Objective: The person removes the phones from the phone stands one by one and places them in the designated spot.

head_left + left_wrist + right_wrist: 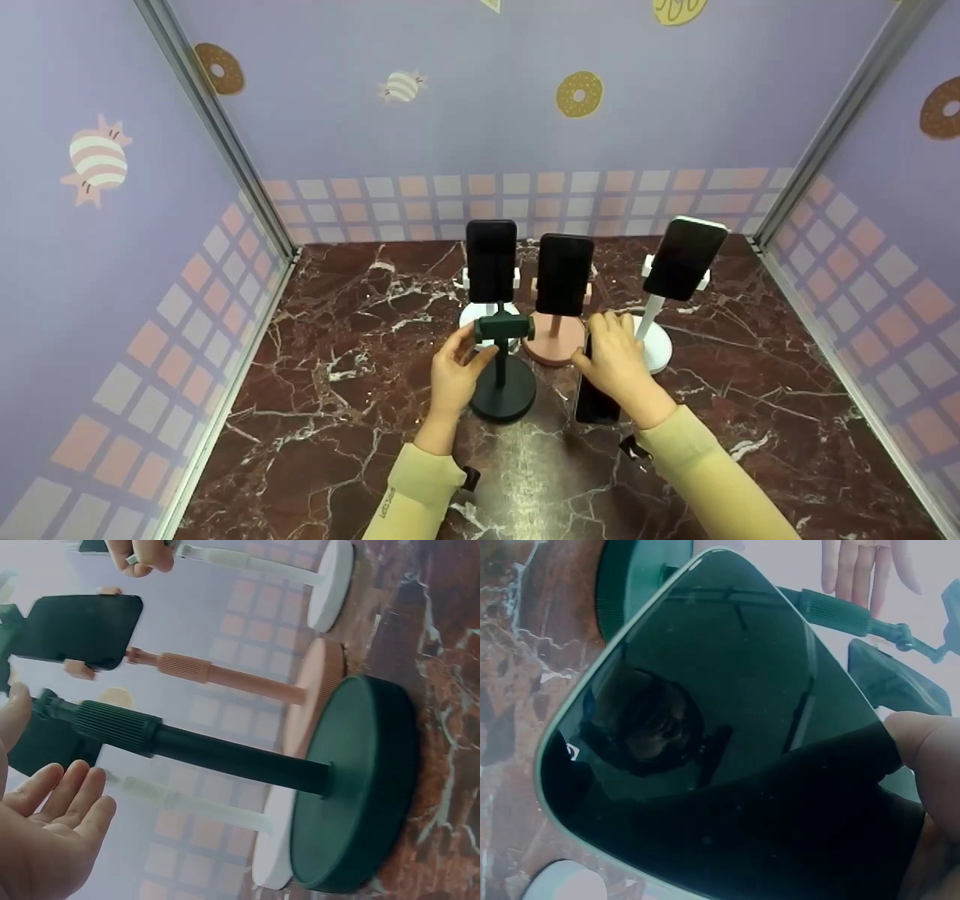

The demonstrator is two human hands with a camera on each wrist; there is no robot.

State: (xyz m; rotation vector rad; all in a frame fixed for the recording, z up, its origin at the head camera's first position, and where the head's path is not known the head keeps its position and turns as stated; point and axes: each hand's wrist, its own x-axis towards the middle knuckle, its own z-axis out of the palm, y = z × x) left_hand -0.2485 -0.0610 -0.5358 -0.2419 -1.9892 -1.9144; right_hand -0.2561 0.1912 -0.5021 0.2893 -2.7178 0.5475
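My right hand [619, 360] grips a black-screened smartphone [596, 405] by its upper part, just right of a dark green phone stand. In the right wrist view the phone [727, 690] shows a pale rim and a reflection on its glass. The green stand [504, 397] stands upright on a round base, its clamp [504, 327] holding no phone. My left hand [454, 375] is at the left of this clamp, fingers extended; contact with it is hard to tell. In the left wrist view the left hand's fingers [94, 821] look loose beside the ribbed pole [120, 727].
Behind stand a white stand [469, 315] with a black phone [491, 262], a pink stand [555, 341] with another phone [565, 274], and, to the right, a white stand [658, 351] with a tilted phone [686, 259]. Patterned walls [450, 127] enclose the marble-look table [315, 435].
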